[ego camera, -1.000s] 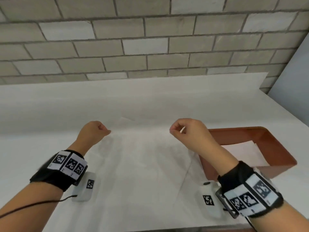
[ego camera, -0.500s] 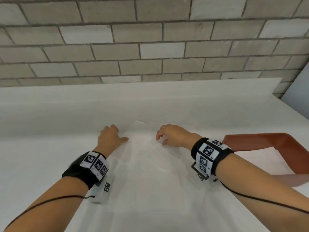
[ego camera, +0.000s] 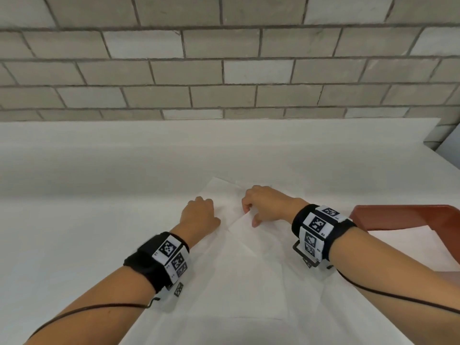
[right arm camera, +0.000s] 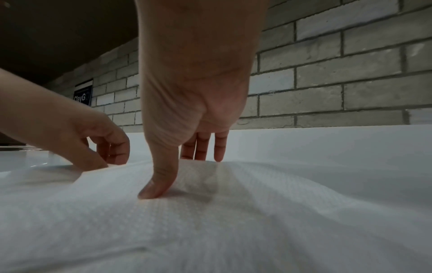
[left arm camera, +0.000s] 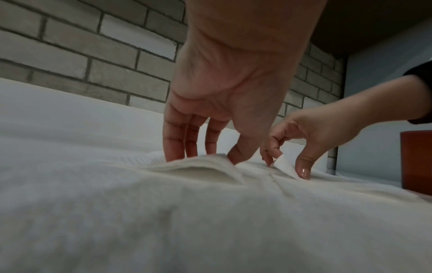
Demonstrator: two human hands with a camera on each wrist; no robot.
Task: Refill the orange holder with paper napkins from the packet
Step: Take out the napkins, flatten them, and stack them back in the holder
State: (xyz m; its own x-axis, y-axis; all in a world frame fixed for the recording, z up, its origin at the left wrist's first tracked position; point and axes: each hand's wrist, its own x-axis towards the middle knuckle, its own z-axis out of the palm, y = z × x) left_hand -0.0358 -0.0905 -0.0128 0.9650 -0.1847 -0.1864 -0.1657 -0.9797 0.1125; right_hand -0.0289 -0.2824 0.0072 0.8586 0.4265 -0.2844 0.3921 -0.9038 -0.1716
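A large white paper napkin (ego camera: 249,265) lies unfolded on the white counter in front of me. My left hand (ego camera: 202,210) is set on its far left part; in the left wrist view the fingers and thumb pinch a raised fold (left arm camera: 205,164). My right hand (ego camera: 251,215) pinches a lifted flap (left arm camera: 284,164) just to the right, with the thumb (right arm camera: 156,184) pressing down and the fingers behind a ridge. The orange holder (ego camera: 403,215) stands at the right edge with white napkins (ego camera: 410,242) inside. No packet shows in any view.
The white counter (ego camera: 87,220) runs to a raised white lip (ego camera: 224,135) below a grey brick wall (ego camera: 224,70). Cables trail from both wrist bands across the napkin. A dark sign (right arm camera: 81,95) hangs on the wall far left.
Both hands came down from holding the napkin up in the air, laid it on the counter, then drew closer together and pinched folds near its far edge.
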